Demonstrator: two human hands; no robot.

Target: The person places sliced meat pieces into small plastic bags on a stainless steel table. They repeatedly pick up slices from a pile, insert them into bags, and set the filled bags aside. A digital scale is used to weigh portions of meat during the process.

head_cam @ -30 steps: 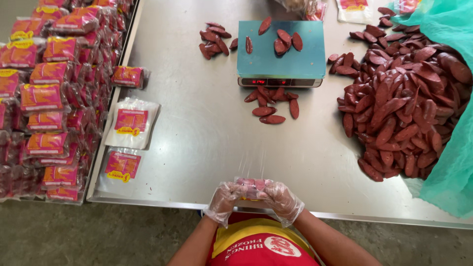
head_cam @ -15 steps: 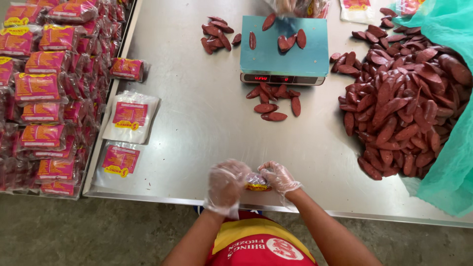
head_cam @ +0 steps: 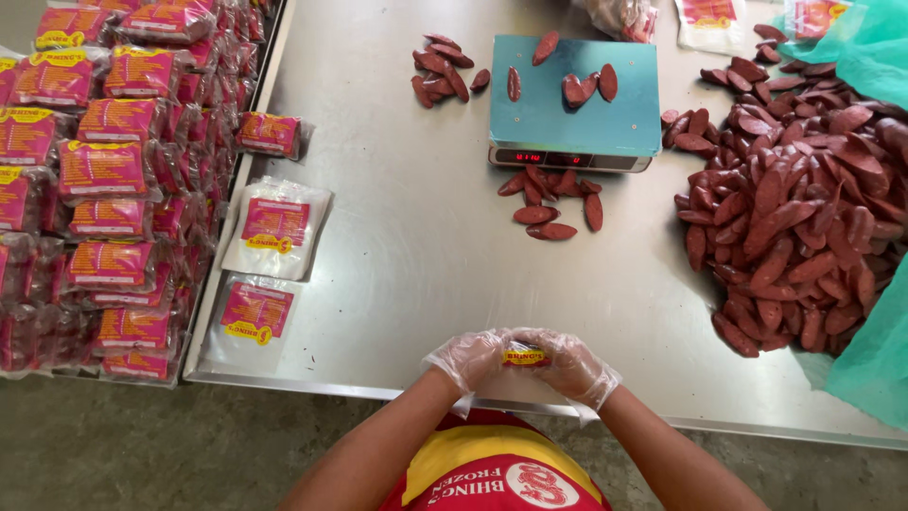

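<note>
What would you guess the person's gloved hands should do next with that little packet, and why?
Probably carry it forward toward the scale. Both the left hand and right hand pinch a small packet at the table's near edge, and only a few sausages lie on the scale's blue platform, waiting. Whether the packet is open yet, I cannot tell.

Dark red sausages (head_cam: 804,218), teal scale (head_cam: 574,99), pink-and-yellow packs (head_cam: 99,170) (grey steel table (head_cam: 407,255)).

scale (head_cam: 573,125) behind hands, sausage heap (head_cam: 799,203) right, packs (head_cam: 99,170) left
</note>
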